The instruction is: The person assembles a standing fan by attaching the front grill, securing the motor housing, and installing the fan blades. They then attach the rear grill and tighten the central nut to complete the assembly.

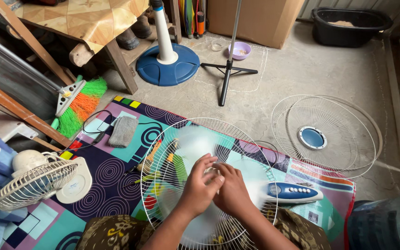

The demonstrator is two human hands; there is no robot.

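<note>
Both my hands meet at the hub of a clear fan blade (193, 141) that sits inside a white wire fan guard (163, 139) resting in front of me. My left hand (199, 185) curls its fingers round the hub from the left. My right hand (231, 190) presses against it from the right, fingers bent on the same centre piece. The blade looks blurred. A blue and white fan control body (292, 192) lies just right of the guard on the patterned mat (112, 173).
A second wire guard with a blue centre (323, 136) lies on the concrete at right. A small white desk fan (38, 180), a grey cloth (122, 131), a green-orange broom (82, 104), a blue fan base with pole (167, 65), a tripod (229, 69) and a black tub (350, 25) surround me.
</note>
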